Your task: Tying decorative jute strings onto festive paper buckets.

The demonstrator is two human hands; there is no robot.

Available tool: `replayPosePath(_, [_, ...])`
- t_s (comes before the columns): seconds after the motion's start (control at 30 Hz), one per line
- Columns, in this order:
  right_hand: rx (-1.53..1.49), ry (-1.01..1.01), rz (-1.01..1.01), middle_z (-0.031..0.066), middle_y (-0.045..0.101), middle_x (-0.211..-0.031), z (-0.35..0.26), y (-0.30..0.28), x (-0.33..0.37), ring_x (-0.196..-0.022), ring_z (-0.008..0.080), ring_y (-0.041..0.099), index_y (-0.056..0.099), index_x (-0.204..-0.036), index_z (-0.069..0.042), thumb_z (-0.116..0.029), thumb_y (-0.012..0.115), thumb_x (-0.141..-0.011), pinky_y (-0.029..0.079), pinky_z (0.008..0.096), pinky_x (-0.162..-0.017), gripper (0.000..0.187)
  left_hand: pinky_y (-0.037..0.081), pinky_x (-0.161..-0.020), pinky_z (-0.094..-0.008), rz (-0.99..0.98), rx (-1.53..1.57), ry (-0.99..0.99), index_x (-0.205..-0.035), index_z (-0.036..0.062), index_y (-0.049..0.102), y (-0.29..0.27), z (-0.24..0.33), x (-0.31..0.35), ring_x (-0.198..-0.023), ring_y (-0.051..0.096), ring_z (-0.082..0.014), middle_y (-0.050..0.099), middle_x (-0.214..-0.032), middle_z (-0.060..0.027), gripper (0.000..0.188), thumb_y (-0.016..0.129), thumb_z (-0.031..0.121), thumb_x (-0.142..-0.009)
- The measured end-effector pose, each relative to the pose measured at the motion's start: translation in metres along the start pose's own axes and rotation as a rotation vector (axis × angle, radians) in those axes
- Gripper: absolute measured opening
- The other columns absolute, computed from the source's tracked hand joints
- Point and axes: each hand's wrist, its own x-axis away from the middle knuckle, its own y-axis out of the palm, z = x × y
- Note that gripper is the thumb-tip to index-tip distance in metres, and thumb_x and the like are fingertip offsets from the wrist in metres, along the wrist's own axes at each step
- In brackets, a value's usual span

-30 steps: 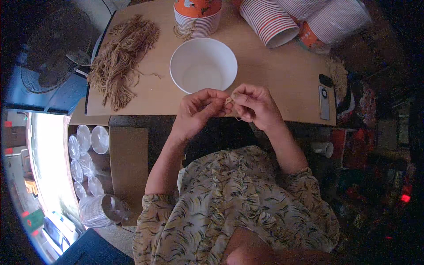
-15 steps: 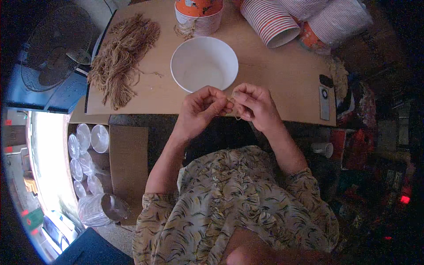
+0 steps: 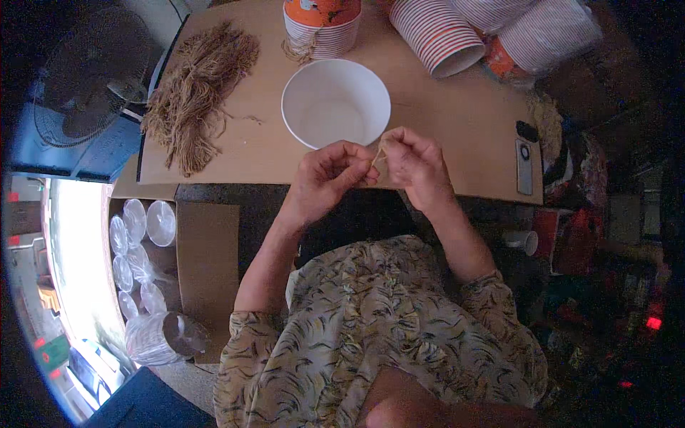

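A short piece of tan twine (image 3: 378,158) stretches between my two hands, just over the front edge of the table. My left hand (image 3: 330,178) pinches one end between thumb and fingertips. The other end is gripped in the curled fingers of my right hand (image 3: 417,167). Right behind the hands stands a white paper bucket (image 3: 335,103), its open mouth up and its inside bare. To the left lies a big loose bundle of brown twine (image 3: 203,96). A few strands of twine hang against a stack of orange and white buckets (image 3: 323,32) farther back.
More nested buckets (image 3: 439,36) lie at the back right, some in clear plastic. A phone-like silver device (image 3: 524,164) rests near the right table edge. At lower left, a cardboard box (image 3: 207,278) holds bagged clear lids or cups. A fan (image 3: 93,82) stands at far left.
My right hand has drawn slightly up and away, pulling the twine out between the hands. The white bucket has shifted a little to the right.
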Motion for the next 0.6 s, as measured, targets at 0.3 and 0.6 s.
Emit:
replayPosePath(0.3, [0.128, -0.148, 0.023, -0.0054, 0.057, -0.072, -0.004, 0.004, -0.003, -0.062, 0.0022, 0.048, 0.064, -0.095, -0.003, -0.02, 0.063, -0.091, 0.039, 0.0196, -0.055, 0.018, 0.053, -0.076, -0.0234, 0.012, -0.125, 0.05, -0.113, -0.0019, 0.062, 0.001, 0.005, -0.003, -0.083, 0.064, -0.0088, 0.069, -0.09, -0.0052, 0.021, 0.061, 0.01, -0.096])
replayPosePath(0.6, [0.438, -0.143, -0.183, -0.0061, 0.054, -0.079, -0.035, -0.02, 0.01, -0.069, 0.0005, 0.046, 0.062, -0.092, -0.003, -0.018, 0.064, -0.091, 0.039, 0.0184, -0.061, 0.015, 0.052, -0.061, -0.0238, 0.171, -0.466, 0.198, -0.098, -0.0008, 0.069, 0.014, 0.021, 0.002, -0.072, 0.064, -0.0088, 0.069, -0.083, -0.0044, 0.011, 0.066, 0.008, -0.091])
